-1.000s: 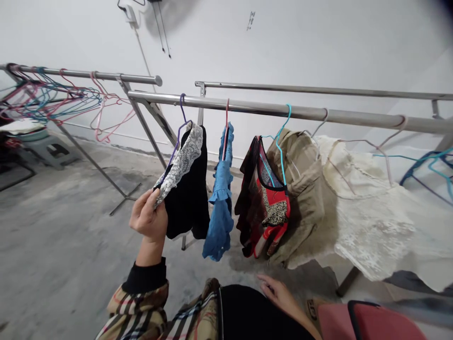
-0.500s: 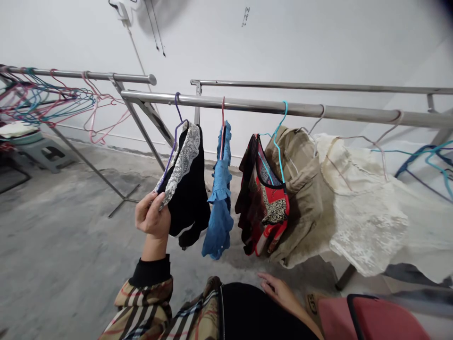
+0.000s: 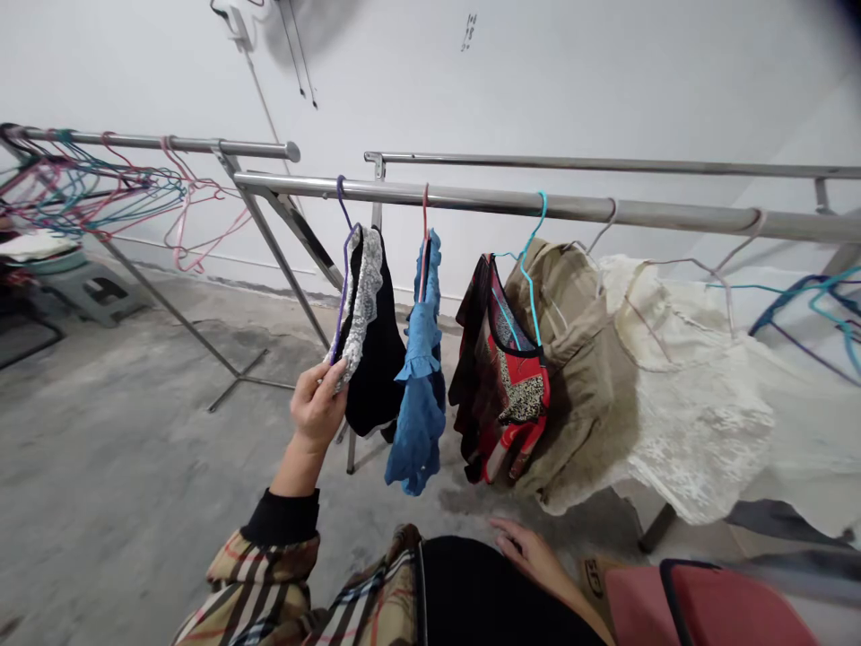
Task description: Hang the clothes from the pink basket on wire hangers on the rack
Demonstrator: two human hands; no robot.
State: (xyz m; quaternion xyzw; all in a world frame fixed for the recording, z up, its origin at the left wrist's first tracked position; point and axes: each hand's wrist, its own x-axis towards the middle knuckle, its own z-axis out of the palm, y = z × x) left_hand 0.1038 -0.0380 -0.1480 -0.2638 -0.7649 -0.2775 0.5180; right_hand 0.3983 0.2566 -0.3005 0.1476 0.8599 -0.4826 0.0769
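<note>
My left hand (image 3: 317, 408) pinches the lower edge of a black garment with grey lace trim (image 3: 369, 334), which hangs on a purple hanger (image 3: 344, 235) from the steel rail (image 3: 471, 199). Beside it hang a blue ruffled top (image 3: 421, 368), a red patterned garment (image 3: 503, 377), a khaki garment (image 3: 578, 359) and a cream lace garment (image 3: 700, 395). My right hand (image 3: 531, 554) rests low by my waist with its fingers loosely spread, holding nothing.
A second rack (image 3: 154, 142) at the left carries several empty pink and blue wire hangers (image 3: 94, 184). A grey stool (image 3: 87, 287) stands by the left wall. A pink-red object with black trim (image 3: 706, 610) lies at the lower right. The floor is bare concrete.
My left hand has moved right and slightly down with the lace edge, swinging the black garment in closer to the blue top. My right hand has stayed put.
</note>
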